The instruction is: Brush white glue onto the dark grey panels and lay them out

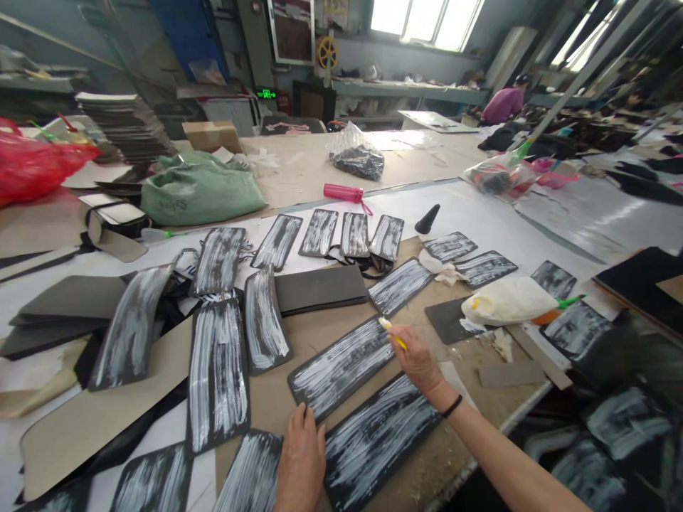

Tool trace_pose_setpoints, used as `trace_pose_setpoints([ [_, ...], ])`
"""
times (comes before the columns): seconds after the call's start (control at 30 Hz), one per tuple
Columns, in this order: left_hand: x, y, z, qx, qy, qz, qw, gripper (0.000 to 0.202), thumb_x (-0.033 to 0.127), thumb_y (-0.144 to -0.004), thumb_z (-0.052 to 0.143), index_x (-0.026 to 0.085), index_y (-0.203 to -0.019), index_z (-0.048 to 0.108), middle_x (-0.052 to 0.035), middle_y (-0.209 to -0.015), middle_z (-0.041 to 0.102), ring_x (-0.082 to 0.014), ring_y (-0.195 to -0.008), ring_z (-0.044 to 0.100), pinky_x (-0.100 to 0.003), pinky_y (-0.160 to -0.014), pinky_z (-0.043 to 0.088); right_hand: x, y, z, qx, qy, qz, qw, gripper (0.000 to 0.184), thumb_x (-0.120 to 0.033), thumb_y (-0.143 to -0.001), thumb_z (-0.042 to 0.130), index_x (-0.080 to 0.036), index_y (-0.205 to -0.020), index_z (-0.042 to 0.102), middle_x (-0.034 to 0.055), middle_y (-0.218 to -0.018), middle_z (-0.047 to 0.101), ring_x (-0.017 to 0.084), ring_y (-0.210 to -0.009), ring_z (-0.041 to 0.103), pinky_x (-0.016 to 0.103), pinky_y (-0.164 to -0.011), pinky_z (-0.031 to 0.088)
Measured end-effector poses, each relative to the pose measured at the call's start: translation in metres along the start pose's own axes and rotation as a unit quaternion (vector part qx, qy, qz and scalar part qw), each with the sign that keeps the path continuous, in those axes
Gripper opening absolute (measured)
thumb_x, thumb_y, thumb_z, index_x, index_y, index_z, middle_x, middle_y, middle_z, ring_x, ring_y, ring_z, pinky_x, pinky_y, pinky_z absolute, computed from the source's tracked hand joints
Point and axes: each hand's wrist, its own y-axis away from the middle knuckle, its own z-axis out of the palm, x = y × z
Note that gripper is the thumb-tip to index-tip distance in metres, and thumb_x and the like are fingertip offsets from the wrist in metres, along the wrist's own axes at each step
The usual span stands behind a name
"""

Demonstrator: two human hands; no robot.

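My right hand (420,361) is closed around a small yellow-handled brush (398,340), whose whitish tip meets the far end of a dark rectangular panel (339,370). White streaks cover most of that panel. My left hand (302,455) rests at its near left corner, fingers stretched out and holding nothing. Just below lies a larger streaked panel (381,441), partly under my right forearm. Another streaked panel (401,286) sits beyond the brush. To the right, a pale bag (506,302) with a green tip lies over a plain dark piece (447,321) with a white blob.
Several more white-streaked panels (218,373) spread across the left and back. A stack of dark sheets (320,289) lies mid-table. Farther off are a pink bottle (343,192), a black cone (427,219) and a green sack (203,188). A person in purple (502,104) is in the background.
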Motion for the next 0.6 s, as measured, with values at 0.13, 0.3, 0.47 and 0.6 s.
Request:
trace_pose_setpoints([
  [0.13, -0.012, 0.001, 0.019, 0.026, -0.001, 0.037, 0.999, 0.038, 0.019, -0.087, 0.034, 0.008, -0.109, 0.062, -0.0181, -0.116, 0.06, -0.0252, -0.108, 0.057, -0.037, -0.09, 0.05, 0.001, -0.003, 0.009, -0.07, 0.003, -0.055, 0.996, 0.021, -0.023, -0.095, 0.038, -0.02, -0.102, 0.057, 0.0086, -0.093, 0.059, 0.019, -0.089, 0.059, 0.033, -0.079, 0.051],
  [0.3, -0.027, 0.0, 0.041, 0.065, 0.016, 0.051, 0.996, 0.035, 0.017, -0.084, 0.037, 0.013, -0.106, 0.064, -0.0137, -0.114, 0.062, -0.0233, -0.106, 0.059, -0.035, -0.09, 0.051, 0.002, -0.007, 0.019, -0.074, 0.057, -0.112, 0.989, 0.016, -0.013, -0.089, 0.044, -0.019, -0.092, 0.059, 0.0085, -0.09, 0.061, 0.02, -0.085, 0.058, 0.033, -0.077, 0.052],
  [0.47, -0.029, -0.003, 0.042, 0.115, 0.071, 0.053, 0.989, 0.032, 0.023, -0.082, 0.04, 0.011, -0.097, 0.066, -0.0168, -0.106, 0.064, -0.0254, -0.099, 0.061, -0.039, -0.086, 0.052, -0.007, 0.012, 0.007, -0.098, -0.01, -0.137, 0.986, 0.017, -0.011, -0.088, 0.046, -0.017, -0.1, 0.057, 0.009, -0.094, 0.059, 0.018, -0.087, 0.058, 0.029, -0.078, 0.052],
  [0.6, -0.019, -0.008, 0.031, 0.183, 0.135, -0.07, 0.971, 0.036, 0.033, -0.079, 0.04, 0.01, -0.093, 0.065, -0.0172, -0.097, 0.064, -0.0277, -0.094, 0.06, -0.044, -0.087, 0.049, -0.003, 0.029, -0.009, -0.043, 0.05, -0.117, 0.991, 0.02, -0.008, -0.088, 0.043, -0.017, -0.101, 0.056, 0.0105, -0.093, 0.059, 0.02, -0.087, 0.058, 0.032, -0.076, 0.052],
])
